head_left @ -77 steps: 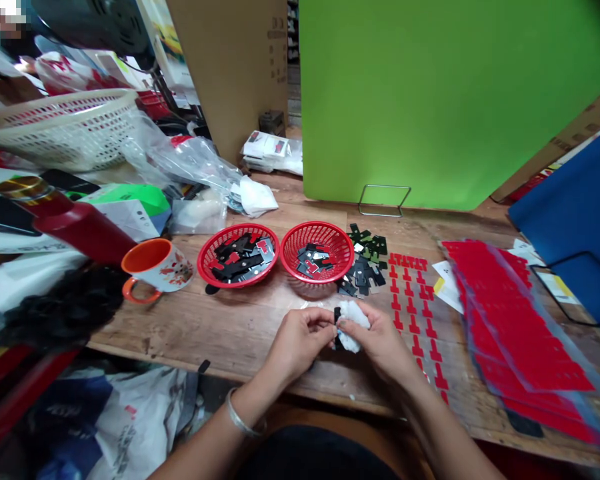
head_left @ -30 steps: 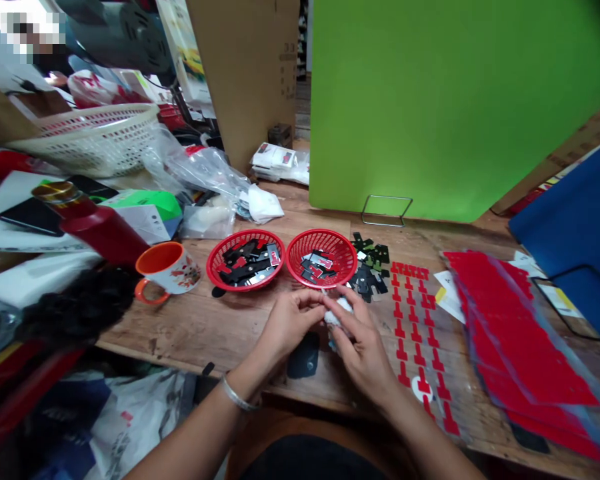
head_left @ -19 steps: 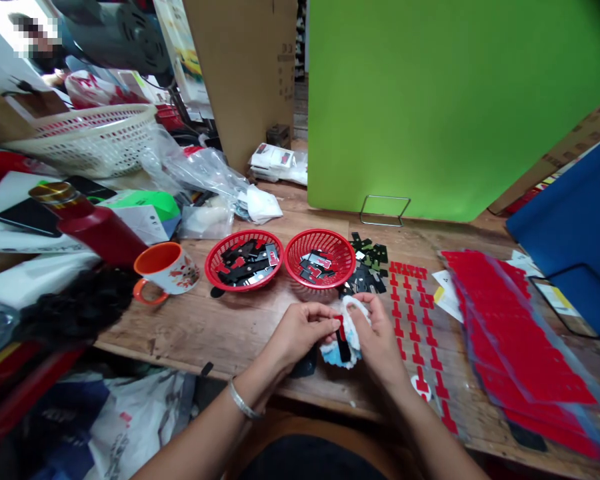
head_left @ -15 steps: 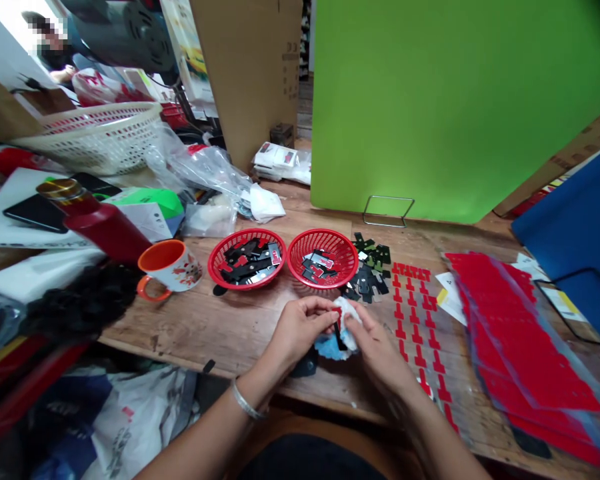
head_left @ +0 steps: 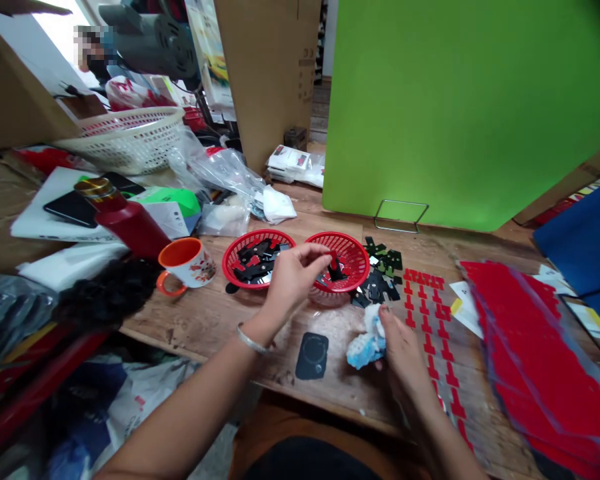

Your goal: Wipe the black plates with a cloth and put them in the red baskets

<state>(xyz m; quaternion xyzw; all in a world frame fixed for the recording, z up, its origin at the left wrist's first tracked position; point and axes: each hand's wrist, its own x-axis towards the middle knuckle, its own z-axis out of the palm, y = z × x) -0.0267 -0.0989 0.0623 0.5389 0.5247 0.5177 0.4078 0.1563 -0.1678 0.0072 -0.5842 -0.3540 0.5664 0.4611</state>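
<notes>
My left hand (head_left: 296,272) is pinched closed over the right red basket (head_left: 356,285). At its fingertips is a small flat black-and-red piece (head_left: 336,267), above other small pieces lying in that basket. My right hand (head_left: 399,339) grips a crumpled white and light-blue cloth (head_left: 367,343) above the front of the table. Just left of the cloth, a dark flat pad (head_left: 312,356) with a round mark lies on the wood. The left red basket (head_left: 229,272), partly behind my left hand, holds many black pieces.
Black pieces (head_left: 380,277) are heaped right of the baskets, beside rows of red T-shaped pieces (head_left: 427,327). Large red sheets (head_left: 540,360) lie at the right. An orange-lined mug (head_left: 190,263) and a red bottle (head_left: 130,227) stand left. A green board (head_left: 460,113) rises behind.
My left hand has moved away from the cloth, up and forward to the right basket, with the black-and-red piece. My right hand keeps the cloth. The dark pad is now uncovered.
</notes>
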